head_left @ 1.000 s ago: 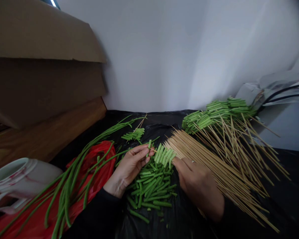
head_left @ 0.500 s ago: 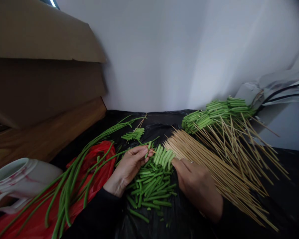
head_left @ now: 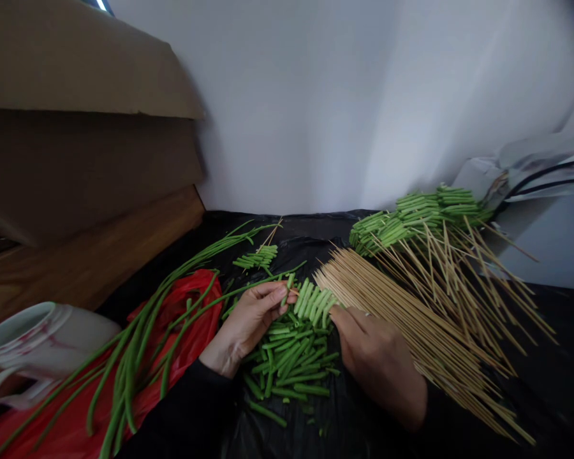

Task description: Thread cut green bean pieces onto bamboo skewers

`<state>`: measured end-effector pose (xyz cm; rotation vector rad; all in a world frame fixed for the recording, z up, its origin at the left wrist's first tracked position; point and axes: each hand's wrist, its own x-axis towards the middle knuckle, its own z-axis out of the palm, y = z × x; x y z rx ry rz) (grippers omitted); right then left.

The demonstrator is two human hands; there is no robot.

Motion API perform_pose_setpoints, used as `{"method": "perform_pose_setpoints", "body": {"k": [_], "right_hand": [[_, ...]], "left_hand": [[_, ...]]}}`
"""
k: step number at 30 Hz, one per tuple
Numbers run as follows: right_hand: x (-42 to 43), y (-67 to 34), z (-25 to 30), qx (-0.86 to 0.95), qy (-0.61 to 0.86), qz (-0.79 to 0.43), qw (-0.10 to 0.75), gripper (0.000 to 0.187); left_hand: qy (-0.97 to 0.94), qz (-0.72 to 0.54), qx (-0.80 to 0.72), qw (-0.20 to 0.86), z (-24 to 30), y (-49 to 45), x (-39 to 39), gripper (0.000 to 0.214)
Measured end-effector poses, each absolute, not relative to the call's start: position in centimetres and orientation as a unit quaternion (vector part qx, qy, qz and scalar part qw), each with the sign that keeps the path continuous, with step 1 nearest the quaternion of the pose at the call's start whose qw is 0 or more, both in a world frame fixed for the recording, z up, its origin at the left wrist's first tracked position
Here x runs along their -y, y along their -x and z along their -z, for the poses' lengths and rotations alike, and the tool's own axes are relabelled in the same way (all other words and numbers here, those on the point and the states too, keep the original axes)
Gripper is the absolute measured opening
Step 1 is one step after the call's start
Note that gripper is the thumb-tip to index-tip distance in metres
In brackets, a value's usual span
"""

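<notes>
My left hand (head_left: pixel 258 315) pinches a short cut piece of green bean (head_left: pixel 289 284) between thumb and fingers, at the tip of a skewer. My right hand (head_left: pixel 375 357) is closed around that skewer, just behind a row of several bean pieces (head_left: pixel 314 302) threaded side by side on it. Most of the skewer is hidden by the beans and my right hand. Below both hands lies a loose heap of cut bean pieces (head_left: pixel 291 363) on black plastic sheeting (head_left: pixel 268 440).
Bare bamboo skewers (head_left: pixel 411 325) lie to the right, with stacked finished bean skewers (head_left: pixel 416 217) behind them. Long whole beans (head_left: pixel 134 357) rest over a red plastic bag (head_left: pixel 196 293) at left, beside a white mug (head_left: pixel 71 338). A cardboard box (head_left: pixel 86 146) stands at back left.
My left hand has shifted slightly to the right, bringing its bean piece a little closer to the threaded row. My right hand has stayed nearly still.
</notes>
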<state>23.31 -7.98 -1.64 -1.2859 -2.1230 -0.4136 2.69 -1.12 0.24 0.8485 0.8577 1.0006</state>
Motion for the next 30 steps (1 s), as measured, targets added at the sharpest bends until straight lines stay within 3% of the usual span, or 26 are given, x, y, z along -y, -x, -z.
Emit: {"method": "perform_pose_setpoints", "body": {"k": [30], "right_hand": [[8.1,-23.0,1.8,0.8,0.497,0.136,0.308,0.023]], "left_hand": [[-0.38,-0.456,-0.431,0.68,0.2,-3.9,1.7,0.026]]}}
